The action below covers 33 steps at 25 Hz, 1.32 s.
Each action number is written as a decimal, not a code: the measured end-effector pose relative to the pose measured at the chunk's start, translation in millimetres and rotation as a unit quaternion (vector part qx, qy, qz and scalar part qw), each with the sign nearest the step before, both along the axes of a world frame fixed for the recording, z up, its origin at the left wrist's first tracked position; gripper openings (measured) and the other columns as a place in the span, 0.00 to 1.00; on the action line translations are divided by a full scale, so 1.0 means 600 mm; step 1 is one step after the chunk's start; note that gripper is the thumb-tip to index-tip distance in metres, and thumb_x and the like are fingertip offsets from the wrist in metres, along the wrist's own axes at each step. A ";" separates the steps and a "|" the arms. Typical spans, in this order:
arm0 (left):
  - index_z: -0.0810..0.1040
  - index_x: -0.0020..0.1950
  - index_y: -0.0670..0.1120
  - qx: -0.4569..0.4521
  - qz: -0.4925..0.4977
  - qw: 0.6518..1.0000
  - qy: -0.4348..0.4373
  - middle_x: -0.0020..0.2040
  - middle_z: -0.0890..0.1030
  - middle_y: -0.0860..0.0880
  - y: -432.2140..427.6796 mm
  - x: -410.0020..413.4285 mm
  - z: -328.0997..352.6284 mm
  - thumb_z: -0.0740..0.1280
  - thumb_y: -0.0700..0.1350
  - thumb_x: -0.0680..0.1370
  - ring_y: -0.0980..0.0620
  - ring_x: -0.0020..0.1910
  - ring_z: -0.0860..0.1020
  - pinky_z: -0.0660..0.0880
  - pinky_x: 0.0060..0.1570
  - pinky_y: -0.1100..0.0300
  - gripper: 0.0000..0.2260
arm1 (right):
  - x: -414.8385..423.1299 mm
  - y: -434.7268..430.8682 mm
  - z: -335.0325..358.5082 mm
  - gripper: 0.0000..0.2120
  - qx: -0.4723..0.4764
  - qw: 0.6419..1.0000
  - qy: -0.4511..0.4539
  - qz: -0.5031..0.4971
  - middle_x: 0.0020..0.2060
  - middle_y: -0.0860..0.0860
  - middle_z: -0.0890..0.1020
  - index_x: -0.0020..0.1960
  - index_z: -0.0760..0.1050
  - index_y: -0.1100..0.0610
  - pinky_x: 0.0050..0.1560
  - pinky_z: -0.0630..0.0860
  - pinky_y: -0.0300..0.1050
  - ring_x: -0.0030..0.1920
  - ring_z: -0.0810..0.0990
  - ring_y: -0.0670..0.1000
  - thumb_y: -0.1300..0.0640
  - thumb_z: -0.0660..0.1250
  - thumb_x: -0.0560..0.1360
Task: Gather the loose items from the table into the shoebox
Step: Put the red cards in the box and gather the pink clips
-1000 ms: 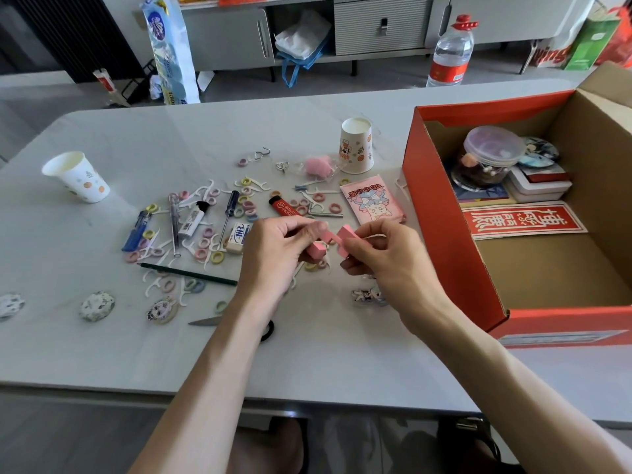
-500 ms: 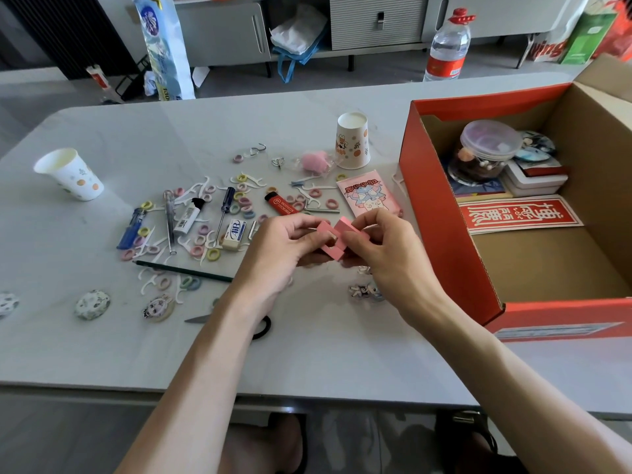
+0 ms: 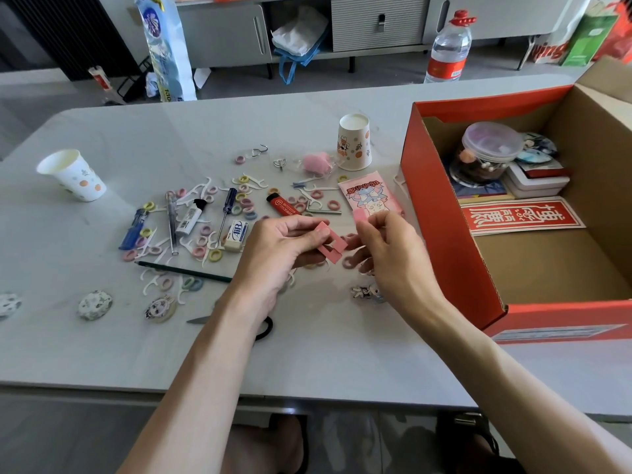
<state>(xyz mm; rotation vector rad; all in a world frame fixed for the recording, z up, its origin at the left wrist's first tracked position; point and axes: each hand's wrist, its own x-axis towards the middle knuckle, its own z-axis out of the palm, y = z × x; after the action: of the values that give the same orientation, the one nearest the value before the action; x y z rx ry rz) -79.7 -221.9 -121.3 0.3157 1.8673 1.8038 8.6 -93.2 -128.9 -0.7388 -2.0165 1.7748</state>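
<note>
My left hand [image 3: 280, 249] pinches a small pink sleeve-like box piece [image 3: 330, 246] above the table. My right hand [image 3: 393, 254] pinches a second small pink piece [image 3: 359, 215] just to its right, slightly apart from the first. The orange shoebox [image 3: 444, 234] stands open at the right, holding a clear lidded tub [image 3: 489, 148], small boxes and a red paper strip [image 3: 523, 215]. Loose items lie scattered left of my hands: several coloured rings, floss picks, a red lighter [image 3: 284, 205], an eraser [image 3: 236, 232], a screwdriver [image 3: 227, 208], a pencil [image 3: 184, 271].
Two paper cups [image 3: 73, 174] [image 3: 354, 142] stand on the grey table [image 3: 325, 354]. A pink packet [image 3: 367, 193] lies beside the shoebox's left wall. Scissors [image 3: 205, 319] lie partly under my left forearm. A water bottle [image 3: 448, 49] stands beyond the far edge.
The two pink pieces, brought close together half a second ago, are now pulled apart; my right hand has lifted its piece up and to the right.
</note>
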 end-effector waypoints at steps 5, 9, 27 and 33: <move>0.84 0.51 0.42 0.000 0.002 1.000 -0.004 0.43 0.86 0.41 -0.003 -0.004 0.000 0.73 0.36 0.73 0.47 0.40 0.85 0.83 0.42 0.59 0.08 | 0.003 0.006 0.007 0.10 0.032 0.999 -0.009 0.022 0.30 0.44 0.79 0.45 0.77 0.58 0.30 0.70 0.31 0.27 0.75 0.39 0.51 0.67 0.78; 0.84 0.49 0.42 -0.009 -0.008 1.000 -0.001 0.43 0.86 0.39 -0.002 -0.001 0.002 0.74 0.35 0.72 0.45 0.41 0.84 0.82 0.47 0.52 0.07 | 0.005 -0.001 0.010 0.05 0.009 0.999 0.027 0.031 0.38 0.57 0.81 0.50 0.74 0.54 0.31 0.76 0.40 0.34 0.81 0.58 0.56 0.69 0.77; 0.84 0.54 0.45 0.008 -0.029 0.999 -0.009 0.45 0.86 0.41 0.000 0.001 0.000 0.71 0.37 0.74 0.47 0.43 0.84 0.81 0.51 0.51 0.10 | 0.009 0.004 0.015 0.05 0.021 0.998 0.032 0.043 0.34 0.52 0.85 0.46 0.83 0.51 0.39 0.82 0.43 0.37 0.84 0.55 0.59 0.70 0.76; 0.85 0.49 0.44 0.018 -0.018 1.000 -0.015 0.41 0.86 0.42 0.002 0.001 -0.001 0.71 0.34 0.74 0.48 0.39 0.85 0.83 0.42 0.56 0.07 | 0.007 0.004 0.009 0.05 -0.031 0.999 0.022 0.036 0.34 0.53 0.85 0.49 0.78 0.56 0.36 0.82 0.45 0.35 0.85 0.53 0.57 0.72 0.75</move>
<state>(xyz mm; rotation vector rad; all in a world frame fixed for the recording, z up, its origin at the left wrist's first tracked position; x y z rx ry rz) -79.0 -221.0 -121.7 0.3315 1.7986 1.8106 13.1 -90.6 -123.3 -0.6472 -1.9908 1.8845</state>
